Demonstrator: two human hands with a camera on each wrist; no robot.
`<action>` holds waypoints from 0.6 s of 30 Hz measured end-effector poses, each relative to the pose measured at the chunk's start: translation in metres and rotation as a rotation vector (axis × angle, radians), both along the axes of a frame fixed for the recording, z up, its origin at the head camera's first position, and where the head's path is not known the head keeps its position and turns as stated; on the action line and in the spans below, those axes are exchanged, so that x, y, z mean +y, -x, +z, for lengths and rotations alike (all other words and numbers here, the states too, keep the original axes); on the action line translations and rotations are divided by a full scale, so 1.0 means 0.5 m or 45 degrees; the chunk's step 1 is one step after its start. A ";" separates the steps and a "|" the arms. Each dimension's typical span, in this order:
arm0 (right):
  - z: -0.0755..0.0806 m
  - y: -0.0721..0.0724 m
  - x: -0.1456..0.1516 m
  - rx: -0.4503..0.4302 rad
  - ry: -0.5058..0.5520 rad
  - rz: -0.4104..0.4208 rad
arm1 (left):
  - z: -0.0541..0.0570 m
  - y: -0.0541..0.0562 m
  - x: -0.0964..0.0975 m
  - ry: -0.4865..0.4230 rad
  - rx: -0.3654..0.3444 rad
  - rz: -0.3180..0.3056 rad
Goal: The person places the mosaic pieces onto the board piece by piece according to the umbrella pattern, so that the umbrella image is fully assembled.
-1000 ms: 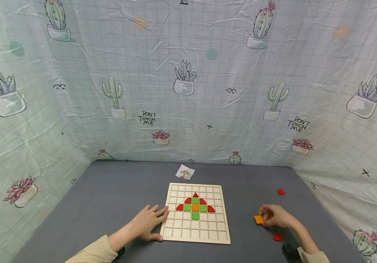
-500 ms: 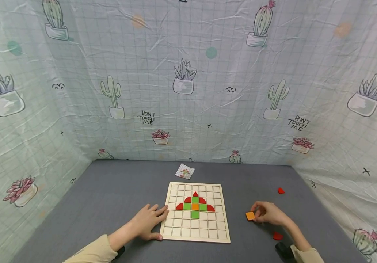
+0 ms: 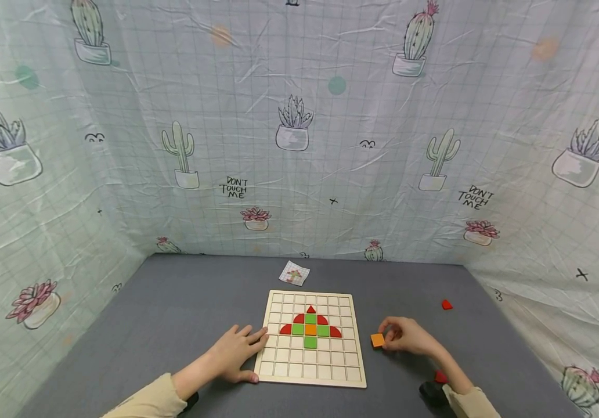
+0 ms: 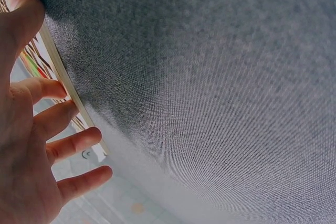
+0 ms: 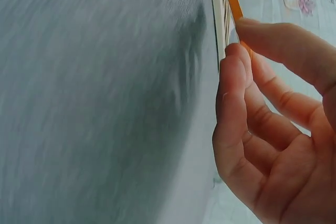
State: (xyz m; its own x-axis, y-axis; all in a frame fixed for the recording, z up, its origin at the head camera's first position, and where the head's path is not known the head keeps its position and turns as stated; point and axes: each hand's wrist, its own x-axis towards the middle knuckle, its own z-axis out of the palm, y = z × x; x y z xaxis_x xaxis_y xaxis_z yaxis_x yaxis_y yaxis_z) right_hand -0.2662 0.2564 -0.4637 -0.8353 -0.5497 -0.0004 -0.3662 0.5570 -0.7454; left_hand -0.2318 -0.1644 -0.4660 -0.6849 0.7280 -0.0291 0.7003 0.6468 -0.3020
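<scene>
An orange square tile [image 3: 377, 341] is pinched between the thumb and fingers of my right hand [image 3: 407, 337], just right of the board; the right wrist view shows the tile [image 5: 235, 9] edge-on, raised off the table. My left hand [image 3: 238, 353] rests at the left edge of the wooden grid board [image 3: 282, 370], thumb near its lower corner and fingers spread along the side. In the left wrist view the fingers [image 4: 79, 142] lie straight against the board's edge. On the board, green squares, an orange square [image 3: 310, 330] and red pieces with curved sides form a tree-like figure topped by a red triangle [image 3: 310, 309].
Behind the board lies a small paper card [image 3: 294, 273] printed with a similar coloured figure. One red piece [image 3: 447, 305] sits on the grey table at the far right; another red piece [image 3: 440, 377] is partly hidden by my right forearm. A cactus-print curtain [image 3: 299, 174] surrounds the table.
My right hand has moved left with the orange tile, from near the loose red pieces to close beside the board. The left hand has stayed at the board's edge.
</scene>
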 end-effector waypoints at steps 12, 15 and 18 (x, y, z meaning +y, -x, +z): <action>0.000 0.008 -0.083 -0.006 0.007 0.000 | 0.000 -0.002 -0.001 0.001 0.021 -0.012; -0.002 0.009 -0.103 0.016 0.007 -0.002 | 0.000 -0.001 -0.001 0.002 0.019 -0.011; -0.002 0.008 -0.124 0.036 0.007 -0.011 | 0.001 0.000 0.000 0.001 0.011 -0.009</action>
